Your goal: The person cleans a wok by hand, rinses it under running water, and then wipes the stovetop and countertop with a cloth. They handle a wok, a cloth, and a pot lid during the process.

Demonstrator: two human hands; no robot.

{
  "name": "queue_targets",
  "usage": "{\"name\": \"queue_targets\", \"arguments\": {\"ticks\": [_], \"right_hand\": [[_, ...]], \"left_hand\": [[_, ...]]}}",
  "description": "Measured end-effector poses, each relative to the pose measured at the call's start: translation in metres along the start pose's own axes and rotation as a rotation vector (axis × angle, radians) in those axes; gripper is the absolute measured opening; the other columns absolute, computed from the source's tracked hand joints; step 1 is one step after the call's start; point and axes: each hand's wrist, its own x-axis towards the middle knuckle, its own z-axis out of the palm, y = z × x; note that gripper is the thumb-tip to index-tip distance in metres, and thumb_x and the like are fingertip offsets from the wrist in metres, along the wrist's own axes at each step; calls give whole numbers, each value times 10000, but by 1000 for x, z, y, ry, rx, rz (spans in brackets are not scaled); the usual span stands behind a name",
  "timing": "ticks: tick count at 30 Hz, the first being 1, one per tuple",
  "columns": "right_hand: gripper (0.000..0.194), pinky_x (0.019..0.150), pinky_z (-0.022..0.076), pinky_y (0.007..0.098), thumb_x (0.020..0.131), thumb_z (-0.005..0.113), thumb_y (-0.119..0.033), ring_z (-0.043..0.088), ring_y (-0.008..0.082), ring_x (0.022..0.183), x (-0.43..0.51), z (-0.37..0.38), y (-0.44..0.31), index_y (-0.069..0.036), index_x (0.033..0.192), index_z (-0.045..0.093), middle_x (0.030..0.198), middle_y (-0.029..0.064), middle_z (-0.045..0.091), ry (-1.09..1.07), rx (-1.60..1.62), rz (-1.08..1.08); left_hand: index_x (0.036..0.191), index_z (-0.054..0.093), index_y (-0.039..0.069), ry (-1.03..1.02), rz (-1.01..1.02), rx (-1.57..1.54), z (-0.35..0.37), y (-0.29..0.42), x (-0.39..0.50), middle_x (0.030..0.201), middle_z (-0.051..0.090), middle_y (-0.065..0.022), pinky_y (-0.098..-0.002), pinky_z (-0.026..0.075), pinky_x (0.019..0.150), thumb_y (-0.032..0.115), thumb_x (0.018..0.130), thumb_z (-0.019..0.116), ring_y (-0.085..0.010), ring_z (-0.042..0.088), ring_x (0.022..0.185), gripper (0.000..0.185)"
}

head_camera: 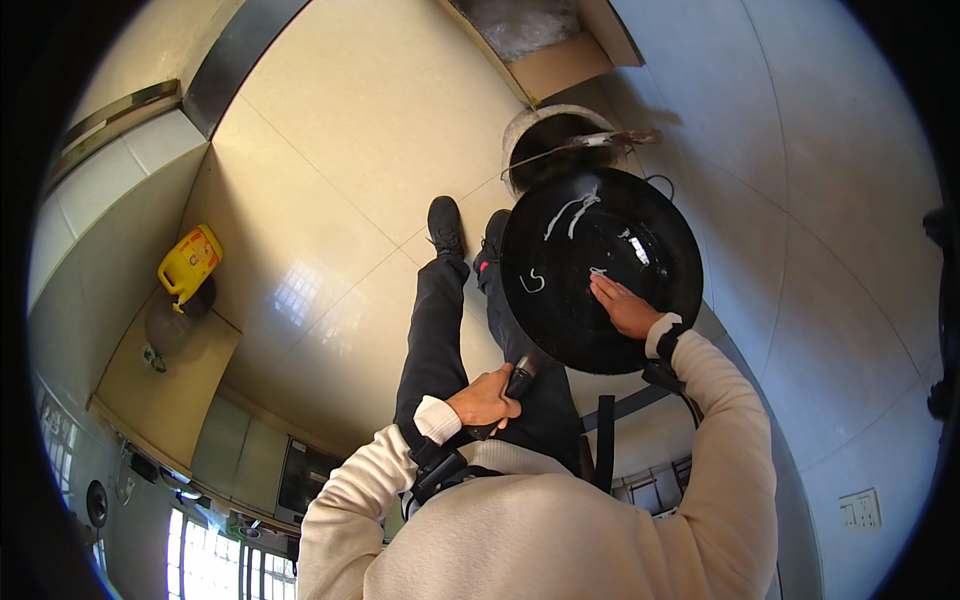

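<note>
A large black wok [555, 322] is tilted over the top of my right leg. Its long handle [519, 381] points back towards my lap, and my left hand [484, 399] is closed around it. My right hand [624, 306] reaches inside the wok with its fingers near a small whitish strip [597, 271]. Whether the fingertips press on the strip cannot be told. More pale, thin strips [574, 214] lie higher in the wok, and a curved one [533, 281] lies at its left side.
Beyond the wok stands a round bin [525, 124] with a stick-like tool [615, 139] across its rim. An open cardboard box [559, 67] is behind it. A yellow jug [191, 259] stands at the left by a cabinet. A tiled wall [832, 300] runs along the right.
</note>
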Motion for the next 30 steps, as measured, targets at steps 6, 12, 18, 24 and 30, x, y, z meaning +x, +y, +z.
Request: {"name": "queue_targets", "arguments": {"ticks": [6,12,18,24,30], "right_hand": [[589,1105,274,406,821,488,-47,282,356,1367,37,-35,30,-9,1393,351,1485,225,249,-393,91,204],[364,907,456,446,767,539,-157,580,437,990,54,14,50,74,1039,607,1020,309,606,136,383,626],[163,530,425,260,745,598,16,487,133,605,125,63,47,-98,759,482,690,8,466,800,1306,1015],[453,736,506,307,808,561,6,566,169,851,191,9,37,-11,1249,459,1024,96,562,1007,1529,950],[490,852,466,324,815,546,6,574,194,983,179,1,61,-4,1294,439,1194,140,553,958,1375,723]], "left_hand": [[1111,380,-148,52,4,-1,-4,-6,0,557,564,-118,-311,488,502,27,733,544,-203,585,482,448],[1098,383,-151,54,39,30,-2,-9,3,553,561,-123,-314,488,503,22,733,538,-207,589,489,433],[1102,376,-117,10,24,45,-2,-3,10,564,565,-117,-319,489,505,41,748,547,-212,599,503,424],[1164,342,-100,-30,-14,-12,-2,-10,20,542,547,-89,-299,449,419,19,781,545,-168,537,417,449],[1131,344,-115,-29,-19,27,-7,-12,13,552,558,-103,-312,465,434,43,779,549,-185,562,442,437]]}}
